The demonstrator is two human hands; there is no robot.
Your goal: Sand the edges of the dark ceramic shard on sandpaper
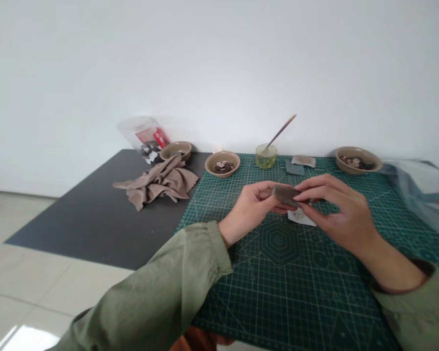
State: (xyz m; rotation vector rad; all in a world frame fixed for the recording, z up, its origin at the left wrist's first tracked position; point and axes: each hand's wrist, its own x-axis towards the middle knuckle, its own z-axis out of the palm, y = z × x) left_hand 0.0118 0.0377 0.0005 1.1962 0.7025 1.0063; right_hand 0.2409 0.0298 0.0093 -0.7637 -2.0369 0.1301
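Over the green cutting mat [278, 292], a small flat grey-brown rectangular piece [286, 194], like folded sandpaper, is held up between both hands. My left hand [254, 207] closes on its left end, the thumb along the near side and fingers behind. From the right, my right hand [338, 207] pinches the other end with thumb and fingertips. Anything smaller pressed between the piece and the fingers is hidden. Just below the hands a white paper [302, 217] with dark specks lies on the mat, partly covered by them.
Bowls with dark and pale pieces stand at the back middle [222, 165] and back right [357, 161]. Between them are a glass jar [266, 157] holding a stick and two abrasive-looking sheets [303, 161]. A brown cloth [161, 184], another bowl [176, 150] and plastic bags [420, 190] flank them.
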